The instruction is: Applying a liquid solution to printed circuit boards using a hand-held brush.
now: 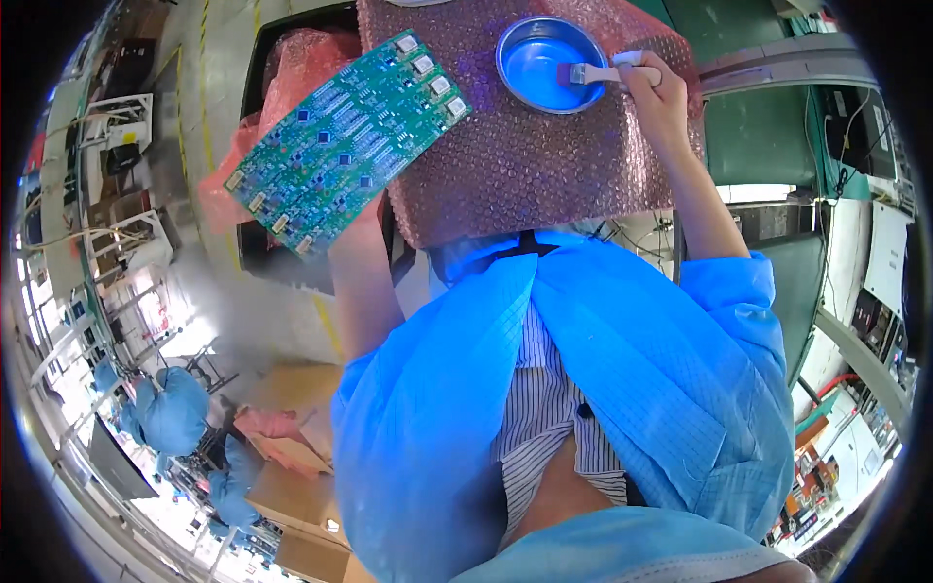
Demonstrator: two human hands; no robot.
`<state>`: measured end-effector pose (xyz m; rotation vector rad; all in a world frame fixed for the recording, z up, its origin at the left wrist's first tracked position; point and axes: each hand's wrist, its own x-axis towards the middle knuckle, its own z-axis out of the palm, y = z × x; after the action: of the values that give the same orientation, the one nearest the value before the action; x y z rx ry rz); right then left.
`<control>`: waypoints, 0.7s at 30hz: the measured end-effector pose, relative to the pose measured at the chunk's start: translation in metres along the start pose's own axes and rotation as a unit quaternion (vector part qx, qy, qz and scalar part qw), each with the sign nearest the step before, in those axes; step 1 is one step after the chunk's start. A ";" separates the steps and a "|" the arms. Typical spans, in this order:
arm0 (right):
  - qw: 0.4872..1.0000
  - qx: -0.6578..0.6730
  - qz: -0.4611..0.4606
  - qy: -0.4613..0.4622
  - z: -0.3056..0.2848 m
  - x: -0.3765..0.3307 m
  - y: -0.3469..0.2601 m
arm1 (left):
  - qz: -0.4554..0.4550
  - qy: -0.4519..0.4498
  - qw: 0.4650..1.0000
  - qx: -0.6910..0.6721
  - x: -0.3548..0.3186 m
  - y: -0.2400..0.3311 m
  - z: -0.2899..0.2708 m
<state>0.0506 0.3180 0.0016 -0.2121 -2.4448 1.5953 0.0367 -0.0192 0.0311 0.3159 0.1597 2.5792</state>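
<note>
A green circuit board with rows of dark chips and several pale square parts at one end is held up at the left, tilted. My left hand supports it from beneath, its fingers hidden behind the board. At the upper right, my right hand is closed around the light handle of a flat paintbrush. The brush's head is over the inside of a round metal bowl, which looks blue in the light. Whether the bristles touch what is in the bowl, I cannot tell.
Pinkish bubble wrap covers the work surface under the bowl. More pink wrap lies in a dark bin at the left. Cardboard boxes stand on the floor at lower left, near a person in blue. Green surfaces border the right.
</note>
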 end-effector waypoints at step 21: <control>0.996 0.073 -0.003 0.054 -0.060 -0.010 -0.044 | 0.154 0.352 0.867 0.317 0.034 -0.057 0.053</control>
<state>0.0753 0.3512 0.0648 -0.2599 -2.2360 1.7044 0.0503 0.0498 0.0787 -0.4385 1.3291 2.7560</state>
